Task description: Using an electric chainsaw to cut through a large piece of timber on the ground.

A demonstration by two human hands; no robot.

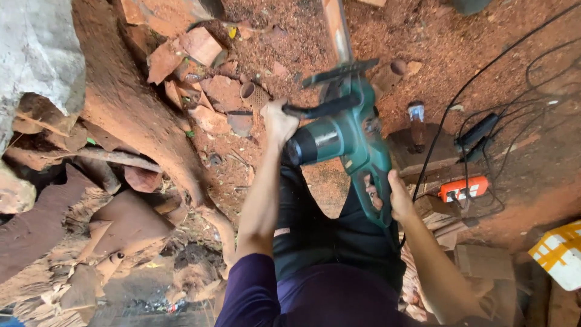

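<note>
A green electric chainsaw (351,130) with a black front handle is held out in front of me over the sawdust ground. My left hand (279,121) grips the black front handle bar. My right hand (393,197) is closed on the rear green grip. The saw's bar (336,27) points away toward the top of the view. A black cord (478,75) runs off to the right. My dark trousers and purple sleeves fill the bottom centre.
A large reddish log (133,103) lies at left with broken wood pieces (200,48) around it. An orange power device (463,189) and black cables lie at right. A small bottle (416,121) stands nearby. A yellow-white cloth (560,251) sits at the right edge.
</note>
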